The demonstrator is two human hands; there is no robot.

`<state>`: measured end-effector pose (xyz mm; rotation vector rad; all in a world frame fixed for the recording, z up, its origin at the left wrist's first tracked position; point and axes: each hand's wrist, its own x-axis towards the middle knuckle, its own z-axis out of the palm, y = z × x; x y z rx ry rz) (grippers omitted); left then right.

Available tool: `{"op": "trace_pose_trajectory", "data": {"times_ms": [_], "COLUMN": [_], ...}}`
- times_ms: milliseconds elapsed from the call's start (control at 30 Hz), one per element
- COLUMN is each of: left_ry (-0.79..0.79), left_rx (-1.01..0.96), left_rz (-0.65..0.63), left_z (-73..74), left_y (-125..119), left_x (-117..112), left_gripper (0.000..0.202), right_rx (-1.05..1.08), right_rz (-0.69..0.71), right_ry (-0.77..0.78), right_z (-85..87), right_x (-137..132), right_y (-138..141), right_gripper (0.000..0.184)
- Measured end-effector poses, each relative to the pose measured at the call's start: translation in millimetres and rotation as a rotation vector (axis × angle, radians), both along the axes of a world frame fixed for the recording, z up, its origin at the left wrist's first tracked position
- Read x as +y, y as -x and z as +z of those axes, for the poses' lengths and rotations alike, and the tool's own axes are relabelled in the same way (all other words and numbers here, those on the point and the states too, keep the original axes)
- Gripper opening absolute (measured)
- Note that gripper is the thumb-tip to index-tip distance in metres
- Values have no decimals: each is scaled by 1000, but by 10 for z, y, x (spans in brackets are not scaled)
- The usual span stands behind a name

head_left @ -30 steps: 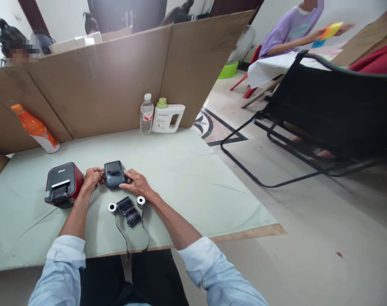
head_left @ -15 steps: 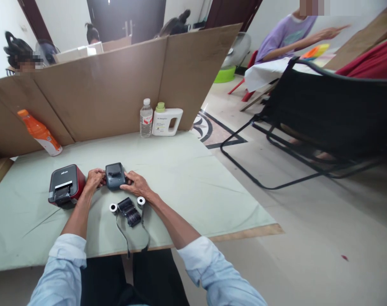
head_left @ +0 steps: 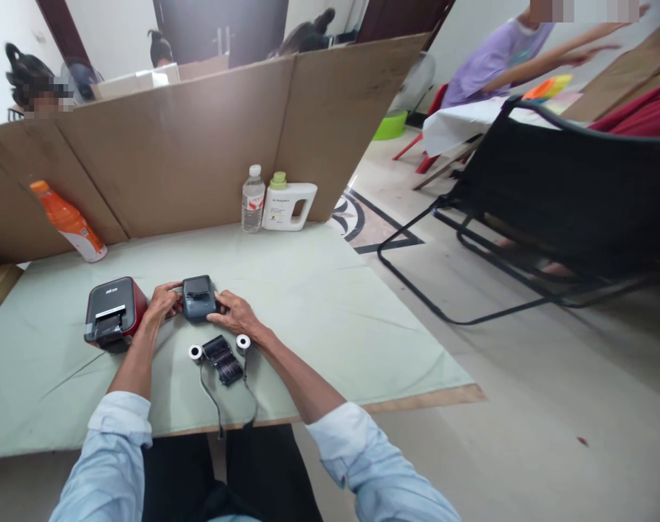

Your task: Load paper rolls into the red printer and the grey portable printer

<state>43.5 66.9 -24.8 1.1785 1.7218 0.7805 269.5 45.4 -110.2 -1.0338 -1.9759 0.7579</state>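
A small dark grey printer (head_left: 198, 296) rests on the pale green table cover (head_left: 319, 304). My left hand (head_left: 160, 304) grips its left side with curled fingers. On the printer's right side my right hand (head_left: 235, 314) holds on, fingers bent round its edge. Just in front of my hands lie two small white paper rolls (head_left: 195, 353) (head_left: 243, 342), with a black pouch (head_left: 223, 359) and its strap between them.
A red and black printer (head_left: 113, 312) stands left of my hands. An orange bottle (head_left: 67, 221) leans on the cardboard screen (head_left: 199, 138). A water bottle (head_left: 252, 199) and white jug (head_left: 289, 206) stand at the back. A black folding chair (head_left: 552, 203) is to the right; people sit beyond.
My hands and the grey printer have barely moved. The view has shifted slightly. The person in purple at the back right has stretched an arm further out.
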Motion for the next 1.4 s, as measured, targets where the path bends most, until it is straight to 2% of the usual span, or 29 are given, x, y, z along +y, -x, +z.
{"op": "trace_pose_trajectory", "data": {"times_ms": [133,333,600,767,1133,1400], "left_ry": [-1,-4,-25,-31,-14,-43], "left_rx": [17,-18,-15,16,-60,-67], "left_rz": [12,-64,-13,-10,-57,-18], "left_z": [39,33,-40,-22,25,-36], "left_y": [-19,25,31,28,36,49], "left_x": [-35,-47,16,1,-58,-28], "left_gripper": [66,72,70,72,75,64], "right_rx": [6,36,19,18,55,59], "right_rz": [2,-6,-9,-19,-14,-1], "right_ry": [-4,14,3,-4,14,18], "right_z": [3,-4,23,29,-65,-47], "right_x": [3,-2,-17,-19,31,8], "right_y": [6,21,23,31,32,25], "right_gripper": [39,39,35,36,41,38]}}
